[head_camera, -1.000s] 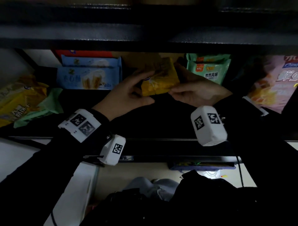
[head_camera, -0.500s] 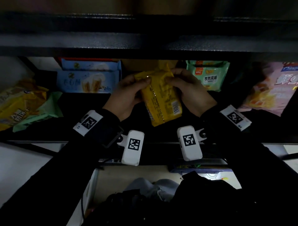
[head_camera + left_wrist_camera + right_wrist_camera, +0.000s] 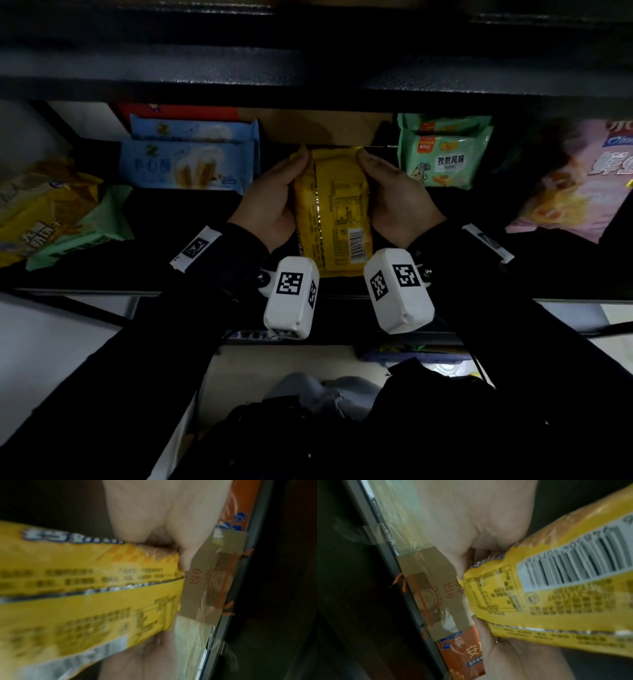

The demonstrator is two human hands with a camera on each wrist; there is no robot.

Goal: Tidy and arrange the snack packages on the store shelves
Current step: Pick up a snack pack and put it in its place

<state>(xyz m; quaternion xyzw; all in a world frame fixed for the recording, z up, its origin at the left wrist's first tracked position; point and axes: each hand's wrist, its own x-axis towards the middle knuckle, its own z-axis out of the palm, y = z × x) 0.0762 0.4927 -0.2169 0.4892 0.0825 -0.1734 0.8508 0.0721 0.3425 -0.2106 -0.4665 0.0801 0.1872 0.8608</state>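
Note:
A yellow snack package (image 3: 334, 212) lies lengthwise over the middle of the dark shelf (image 3: 171, 274), back side up, its barcode toward me. My left hand (image 3: 274, 202) grips its left edge and my right hand (image 3: 397, 195) grips its right edge, fingers curled round the far end. In the left wrist view the yellow package (image 3: 85, 588) has its far end against a brown box (image 3: 214, 574). The right wrist view shows the yellow package (image 3: 556, 588) meeting that brown box (image 3: 433, 588). The package's front is hidden.
Blue packages (image 3: 186, 164) stand left of the hands and green packages (image 3: 442, 157) stand right. A brown box (image 3: 318, 126) is at the back. A pink bag (image 3: 575, 178) is far right, yellow and green bags (image 3: 51, 212) far left. The upper shelf (image 3: 308, 75) overhangs closely.
The yellow package has been turned from crosswise to lengthwise with its back up. Both hands have shifted to its sides and pushed its far end toward the brown box.

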